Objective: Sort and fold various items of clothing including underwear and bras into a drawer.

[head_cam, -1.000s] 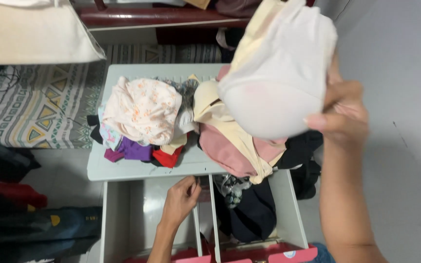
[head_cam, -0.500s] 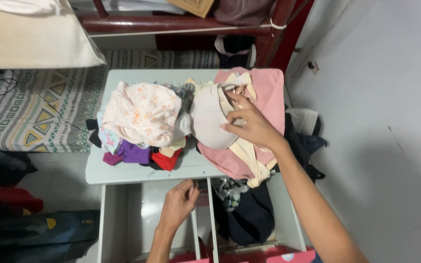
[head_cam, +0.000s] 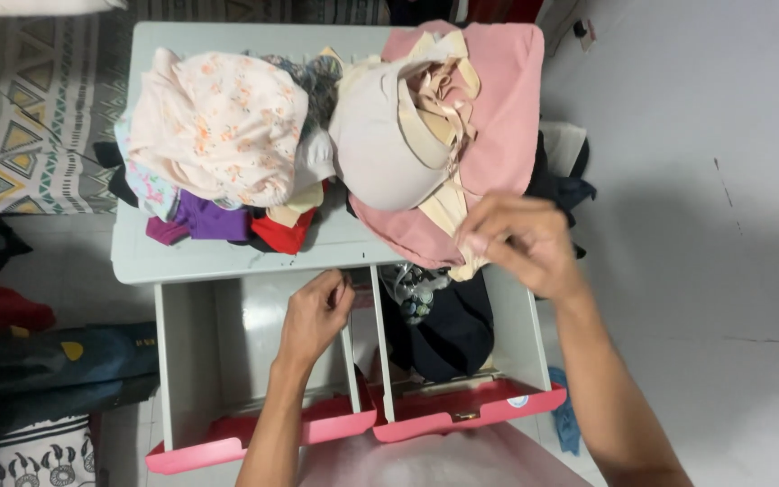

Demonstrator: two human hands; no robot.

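While the left hand point(head_cam: 316, 314) rests loosely curled on the divider point(head_cam: 351, 356) of the open left drawer point(head_cam: 193, 361), holding nothing, the right hand point(head_cam: 517, 242) pinches the edge of a pink garment point(head_cam: 498, 117) lying under a pale bra point(head_cam: 373, 144) on the cabinet top point(head_cam: 164, 261).

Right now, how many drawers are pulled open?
2. The left drawer, under the left hand, looks bare; the right drawer holds dark clothes. Others may be hidden below.

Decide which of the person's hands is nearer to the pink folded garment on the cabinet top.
Right. The right hand touches the pink folded garment at its near edge; the left hand is apart, inside the open drawer.
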